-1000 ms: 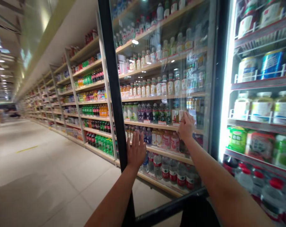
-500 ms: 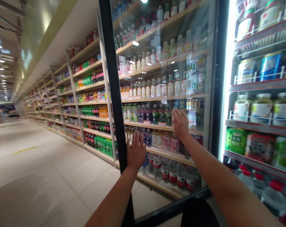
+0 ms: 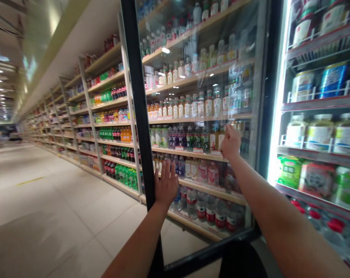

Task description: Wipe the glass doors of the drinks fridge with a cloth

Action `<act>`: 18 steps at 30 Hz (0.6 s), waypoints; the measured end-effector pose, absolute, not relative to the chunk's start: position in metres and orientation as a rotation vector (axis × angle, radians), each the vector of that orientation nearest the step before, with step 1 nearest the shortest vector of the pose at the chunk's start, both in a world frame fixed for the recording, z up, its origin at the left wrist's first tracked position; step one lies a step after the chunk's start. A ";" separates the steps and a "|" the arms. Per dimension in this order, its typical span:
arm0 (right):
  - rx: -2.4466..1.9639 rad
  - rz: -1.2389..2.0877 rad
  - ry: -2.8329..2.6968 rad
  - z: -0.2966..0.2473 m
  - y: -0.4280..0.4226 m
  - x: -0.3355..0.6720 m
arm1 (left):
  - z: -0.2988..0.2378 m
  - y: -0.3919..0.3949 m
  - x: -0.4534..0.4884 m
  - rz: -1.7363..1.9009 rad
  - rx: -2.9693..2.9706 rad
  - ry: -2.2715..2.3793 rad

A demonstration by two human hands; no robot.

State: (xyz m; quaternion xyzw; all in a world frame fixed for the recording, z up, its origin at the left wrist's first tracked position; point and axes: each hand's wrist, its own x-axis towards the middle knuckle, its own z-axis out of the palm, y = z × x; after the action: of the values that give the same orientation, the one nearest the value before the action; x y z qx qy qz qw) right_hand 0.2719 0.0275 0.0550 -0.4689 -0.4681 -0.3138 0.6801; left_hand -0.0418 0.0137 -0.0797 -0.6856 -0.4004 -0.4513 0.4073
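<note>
A glass cooler door [image 3: 189,235] with a black frame stands open in front of me. My left hand [image 3: 166,183] lies against the glass beside the frame's left upright, fingers stretched out and slightly apart. Farther right and higher, my right hand [image 3: 232,143] is at the glass with its fingers curled in. Whatever they may hold is hidden. Through the pane, rows of drink bottles [image 3: 202,104] show on wooden shelves.
On the right is the lit cooler interior with drink cans [image 3: 332,80], bottles and green and red packs [image 3: 318,179]. Long drink shelves [image 3: 114,123] run along the left. A pale tiled floor [image 3: 61,208] lies beside them, with a yellow strip [image 3: 30,180].
My right hand has moved right and slightly up across the glass, and its fingers are more curled. My left hand has stayed in place.
</note>
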 end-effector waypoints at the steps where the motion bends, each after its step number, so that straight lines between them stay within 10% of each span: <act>1: -1.067 -0.682 -1.030 0.052 0.027 0.276 | -0.080 0.013 -0.042 -1.143 -1.731 -1.006; 18: -1.269 -0.569 -0.742 -0.024 0.025 0.290 | -0.079 0.012 -0.042 -1.108 -1.685 -0.990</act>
State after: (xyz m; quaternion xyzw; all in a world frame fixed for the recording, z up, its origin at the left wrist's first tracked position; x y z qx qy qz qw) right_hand 0.2896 0.0246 -0.0241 -0.5709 -0.3336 -0.2558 0.7052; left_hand -0.0418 0.0124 -0.0792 -0.6762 -0.3974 -0.4447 0.4325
